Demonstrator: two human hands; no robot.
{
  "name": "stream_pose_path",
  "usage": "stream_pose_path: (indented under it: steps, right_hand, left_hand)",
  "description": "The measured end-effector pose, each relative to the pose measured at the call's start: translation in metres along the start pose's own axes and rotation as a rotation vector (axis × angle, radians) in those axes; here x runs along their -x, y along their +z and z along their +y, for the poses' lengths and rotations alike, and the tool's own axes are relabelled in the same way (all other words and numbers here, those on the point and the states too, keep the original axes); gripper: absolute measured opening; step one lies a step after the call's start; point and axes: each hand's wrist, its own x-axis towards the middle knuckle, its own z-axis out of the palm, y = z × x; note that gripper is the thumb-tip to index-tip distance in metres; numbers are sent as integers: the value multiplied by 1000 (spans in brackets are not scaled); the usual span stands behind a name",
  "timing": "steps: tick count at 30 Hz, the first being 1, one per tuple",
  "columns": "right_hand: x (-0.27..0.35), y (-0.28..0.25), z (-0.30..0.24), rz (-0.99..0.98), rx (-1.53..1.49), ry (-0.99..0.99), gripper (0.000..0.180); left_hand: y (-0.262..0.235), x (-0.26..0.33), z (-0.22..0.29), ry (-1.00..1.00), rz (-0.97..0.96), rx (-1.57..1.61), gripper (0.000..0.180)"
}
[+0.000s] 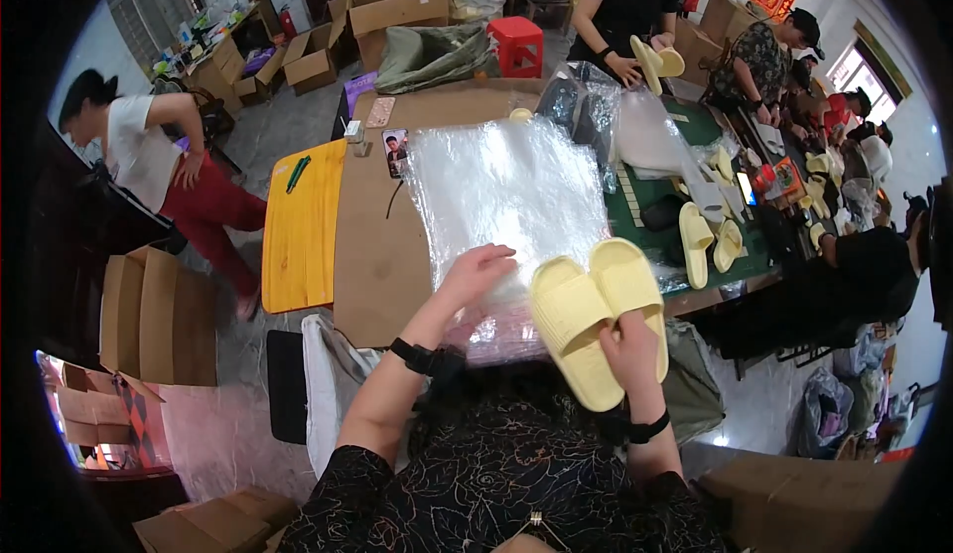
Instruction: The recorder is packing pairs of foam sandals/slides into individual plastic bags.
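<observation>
Two pale yellow slippers (568, 300) are side by side by the near edge of the clear plastic stack (511, 181), gripped in the right hand (631, 352) where they meet, probably so one hand manages both. Left hand's (476, 275) loosely open over the plastic, seemingly free for handling it; can't tell if it's touching.

Black top (467, 488) with pale squiggly lines, short sleeves (342, 483) in matching pattern, two black wristbands (411, 355)

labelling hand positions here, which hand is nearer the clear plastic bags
Left. The left hand is over the near part of the clear plastic bags; the right hand is off to their near right, gripping the pale yellow slides.
</observation>
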Motion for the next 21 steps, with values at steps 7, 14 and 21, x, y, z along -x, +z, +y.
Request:
stream_pose_path:
  steps: [7,14,21]
  right_hand:
    - [-4,-18,11,118,31,53,22]
    - [-1,-20,-2,121,32,68,21]
    - [3,-19,-38,-248,-17,-207,24]
  left_hand:
    - [24,22,6,344,16,-835,76]
    - [25,5,-20,277,108,-421,37]
    - [3,-10,-9,60,-145,-152,47]
